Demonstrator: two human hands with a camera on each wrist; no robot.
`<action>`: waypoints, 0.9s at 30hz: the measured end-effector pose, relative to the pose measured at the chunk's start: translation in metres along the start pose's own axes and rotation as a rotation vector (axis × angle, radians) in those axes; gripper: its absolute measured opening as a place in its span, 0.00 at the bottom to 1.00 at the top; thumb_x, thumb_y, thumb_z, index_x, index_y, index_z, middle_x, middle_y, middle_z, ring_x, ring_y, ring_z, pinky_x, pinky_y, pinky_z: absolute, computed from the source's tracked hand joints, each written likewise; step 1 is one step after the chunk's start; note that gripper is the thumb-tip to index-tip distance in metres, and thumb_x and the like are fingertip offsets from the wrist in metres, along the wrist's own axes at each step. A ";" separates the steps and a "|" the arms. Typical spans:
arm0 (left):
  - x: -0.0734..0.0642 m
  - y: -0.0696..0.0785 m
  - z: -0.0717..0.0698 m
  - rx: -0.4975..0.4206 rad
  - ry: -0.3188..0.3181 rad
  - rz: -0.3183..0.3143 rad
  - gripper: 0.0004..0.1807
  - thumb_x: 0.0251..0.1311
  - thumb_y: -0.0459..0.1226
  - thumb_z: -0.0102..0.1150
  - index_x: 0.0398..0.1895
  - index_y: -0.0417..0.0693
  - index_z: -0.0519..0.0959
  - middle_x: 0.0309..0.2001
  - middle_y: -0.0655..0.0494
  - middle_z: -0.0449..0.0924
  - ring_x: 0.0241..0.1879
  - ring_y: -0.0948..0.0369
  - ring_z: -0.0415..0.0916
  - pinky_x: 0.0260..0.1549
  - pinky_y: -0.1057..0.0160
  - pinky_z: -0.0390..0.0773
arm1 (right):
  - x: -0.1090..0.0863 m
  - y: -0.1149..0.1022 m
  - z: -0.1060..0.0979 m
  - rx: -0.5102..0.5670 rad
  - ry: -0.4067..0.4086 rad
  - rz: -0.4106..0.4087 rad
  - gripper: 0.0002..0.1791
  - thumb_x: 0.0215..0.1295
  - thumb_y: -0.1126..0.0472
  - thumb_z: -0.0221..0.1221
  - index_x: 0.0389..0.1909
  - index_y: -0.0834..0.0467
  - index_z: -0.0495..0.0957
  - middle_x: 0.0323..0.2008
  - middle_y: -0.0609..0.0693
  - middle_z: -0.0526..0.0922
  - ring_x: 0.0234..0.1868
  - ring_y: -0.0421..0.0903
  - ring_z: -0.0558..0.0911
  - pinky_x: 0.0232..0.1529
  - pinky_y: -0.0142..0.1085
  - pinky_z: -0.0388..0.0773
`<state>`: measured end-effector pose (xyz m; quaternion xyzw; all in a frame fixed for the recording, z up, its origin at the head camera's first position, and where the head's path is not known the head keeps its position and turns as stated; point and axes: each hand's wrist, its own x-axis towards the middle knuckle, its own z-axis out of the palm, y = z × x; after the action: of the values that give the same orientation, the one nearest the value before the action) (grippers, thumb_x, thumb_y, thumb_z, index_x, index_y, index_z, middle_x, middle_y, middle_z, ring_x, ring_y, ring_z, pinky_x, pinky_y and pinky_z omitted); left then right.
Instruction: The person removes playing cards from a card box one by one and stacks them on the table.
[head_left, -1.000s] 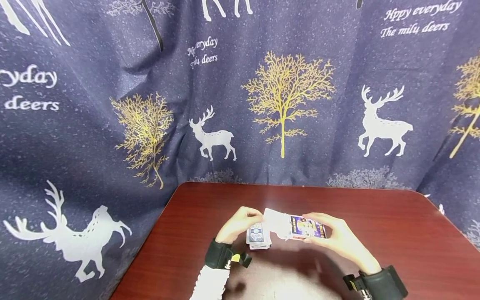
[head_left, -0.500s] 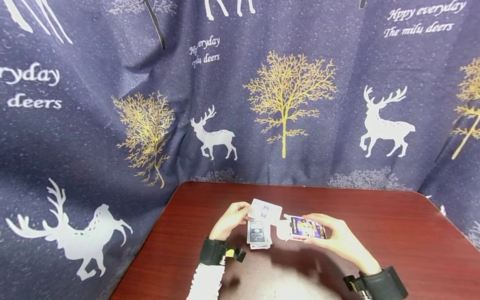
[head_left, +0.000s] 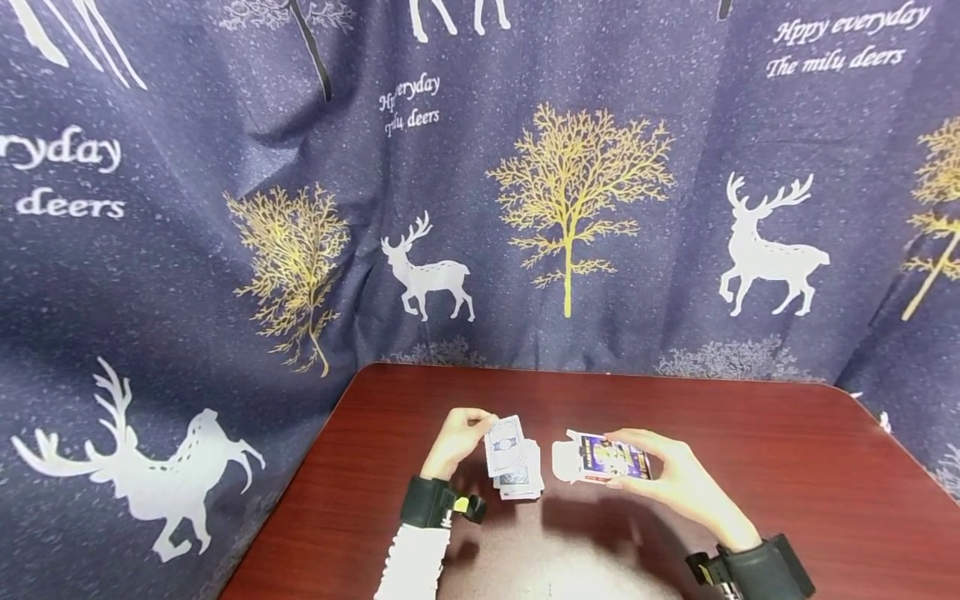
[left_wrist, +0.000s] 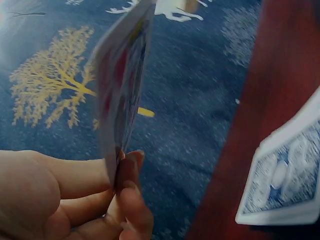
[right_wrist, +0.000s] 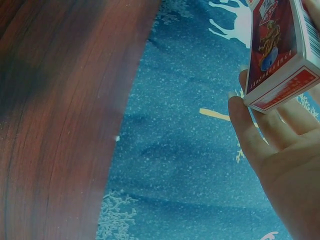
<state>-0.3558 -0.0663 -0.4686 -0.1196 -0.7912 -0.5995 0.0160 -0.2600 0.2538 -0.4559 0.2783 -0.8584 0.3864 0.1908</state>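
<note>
My left hand [head_left: 455,442] pinches a playing card [head_left: 505,442] by its edge between thumb and fingers. In the left wrist view the card [left_wrist: 122,85] stands edge-on, with a coloured face partly showing. Just below and right of it in the head view lies a deck of cards [head_left: 532,467] with blue patterned backs; the held card overlaps part of it. To the right, my right hand [head_left: 675,467] grips a card box [head_left: 617,457] by its sides. Its white flap end opens toward the deck. In the right wrist view the box [right_wrist: 275,42] shows a red printed side.
The reddish-brown wooden table [head_left: 750,450] bears the deck and reaches back to a blue curtain [head_left: 645,275] printed with deer and trees. A black wrist strap [head_left: 426,502] sits on the left wrist, another strap [head_left: 768,568] on the right.
My left hand has moved left from beside the box's flap, bringing the card over the deck and turning it from lying sideways to upright. The right hand and box have stayed in place.
</note>
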 end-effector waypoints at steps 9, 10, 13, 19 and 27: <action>0.008 -0.018 0.011 0.295 0.222 -0.073 0.11 0.47 0.41 0.72 0.22 0.41 0.86 0.27 0.49 0.85 0.30 0.56 0.77 0.31 0.59 0.74 | 0.001 -0.001 0.003 0.022 0.019 -0.044 0.29 0.47 0.60 0.74 0.54 0.52 0.79 0.46 0.47 0.84 0.39 0.35 0.79 0.39 0.28 0.75; 0.008 -0.020 0.012 0.313 0.229 -0.072 0.11 0.47 0.41 0.72 0.22 0.41 0.87 0.27 0.48 0.86 0.31 0.55 0.78 0.32 0.58 0.75 | 0.000 -0.001 0.003 0.022 0.019 -0.042 0.29 0.47 0.60 0.74 0.54 0.52 0.79 0.46 0.47 0.84 0.39 0.35 0.79 0.38 0.29 0.75; 0.010 -0.025 0.015 0.345 0.234 -0.069 0.10 0.47 0.41 0.72 0.22 0.41 0.87 0.27 0.48 0.86 0.32 0.53 0.79 0.35 0.56 0.76 | 0.000 0.000 0.003 0.009 0.014 -0.030 0.28 0.47 0.58 0.74 0.53 0.51 0.79 0.46 0.44 0.83 0.39 0.34 0.79 0.38 0.29 0.75; 0.014 -0.032 0.022 0.277 0.221 -0.102 0.06 0.50 0.35 0.69 0.24 0.39 0.87 0.20 0.50 0.84 0.21 0.58 0.80 0.25 0.66 0.74 | -0.002 0.004 0.003 -0.033 0.026 -0.032 0.28 0.47 0.56 0.74 0.53 0.50 0.80 0.47 0.43 0.83 0.40 0.33 0.79 0.39 0.26 0.74; 0.015 -0.036 0.029 0.356 0.255 -0.091 0.04 0.50 0.37 0.69 0.22 0.46 0.88 0.23 0.52 0.85 0.26 0.55 0.83 0.31 0.60 0.77 | -0.003 0.008 0.003 -0.056 0.061 -0.028 0.28 0.44 0.60 0.75 0.50 0.51 0.81 0.46 0.47 0.84 0.40 0.35 0.79 0.40 0.27 0.73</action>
<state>-0.3746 -0.0447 -0.5079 -0.0021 -0.8806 -0.4609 0.1099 -0.2626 0.2568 -0.4639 0.2729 -0.8585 0.3681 0.2301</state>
